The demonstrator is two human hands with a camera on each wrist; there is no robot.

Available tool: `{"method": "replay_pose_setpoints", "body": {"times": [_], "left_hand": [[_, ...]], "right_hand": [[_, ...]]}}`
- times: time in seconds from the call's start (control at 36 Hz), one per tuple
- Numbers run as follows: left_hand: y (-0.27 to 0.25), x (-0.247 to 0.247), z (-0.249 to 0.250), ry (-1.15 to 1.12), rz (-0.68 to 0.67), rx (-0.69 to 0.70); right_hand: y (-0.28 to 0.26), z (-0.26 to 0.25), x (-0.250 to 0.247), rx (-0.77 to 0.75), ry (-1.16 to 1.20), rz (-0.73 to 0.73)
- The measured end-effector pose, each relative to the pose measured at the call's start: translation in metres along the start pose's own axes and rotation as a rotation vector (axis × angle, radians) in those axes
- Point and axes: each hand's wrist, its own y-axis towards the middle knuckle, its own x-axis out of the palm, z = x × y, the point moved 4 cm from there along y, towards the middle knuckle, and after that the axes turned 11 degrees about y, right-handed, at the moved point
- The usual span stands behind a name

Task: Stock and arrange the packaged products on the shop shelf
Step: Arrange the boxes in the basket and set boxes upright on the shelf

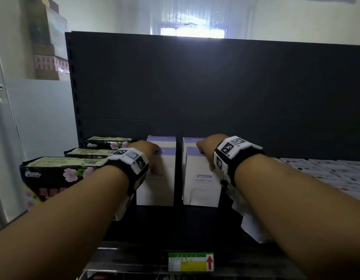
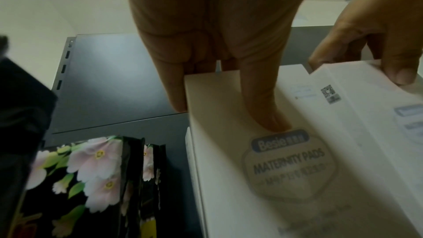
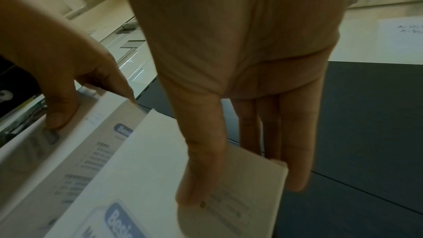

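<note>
Two white and purple boxes of maternity pads stand side by side on the dark shelf [image 1: 175, 225], each with another like box behind it. My left hand [image 1: 148, 156] grips the top of the left front box [image 1: 161, 184]. In the left wrist view its thumb lies on the printed face of that box [image 2: 263, 187] and the fingers reach over the top edge. My right hand [image 1: 205, 150] grips the right front box [image 1: 201, 188] the same way. In the right wrist view the thumb presses this box's [image 3: 148, 169] front and the fingers hang behind it.
Black flower-printed packs [image 1: 59, 174] lie in a row at the left, close to my left wrist. Flat white packets [image 1: 326, 170] cover the shelf at the right. The dark back panel [image 1: 215, 87] stands behind. A green and yellow price label [image 1: 190, 261] hangs on the shelf's front rail.
</note>
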Motion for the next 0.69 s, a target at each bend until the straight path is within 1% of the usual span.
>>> {"method": "replay_pose_setpoints", "body": {"times": [0.06,0.11,0.17,0.31,0.42,0.5,0.56,0.64,0.69], "left_hand": [[0.004,0.003,-0.002,-0.008,-0.017,-0.005],[0.005,0.003,-0.003,-0.005,0.025,0.001],[0.004,0.006,-0.003,-0.007,0.036,0.006],[0.003,0.008,-0.004,-0.019,0.08,0.008],[0.0,0.008,-0.002,-0.021,0.086,-0.001],[-0.004,0.009,0.0,-0.052,0.084,-0.012],[-0.008,0.009,0.003,-0.051,0.112,-0.017],[-0.019,0.01,0.007,-0.024,0.144,-0.088],[-0.032,0.012,0.011,-0.055,0.151,-0.131]], "right_hand": [[-0.002,-0.002,-0.001,-0.004,-0.002,-0.003],[-0.004,-0.004,0.0,0.004,0.007,-0.02],[-0.005,-0.002,0.002,0.011,0.012,-0.025],[-0.011,0.003,0.009,-0.055,0.025,0.101],[-0.017,0.002,0.013,-0.059,0.071,0.129],[-0.024,0.001,0.015,-0.042,0.095,0.115],[-0.031,-0.001,0.018,-0.033,0.106,0.154],[-0.037,-0.003,0.026,-0.01,0.136,0.197],[-0.041,-0.004,0.036,0.037,0.176,0.166]]}}
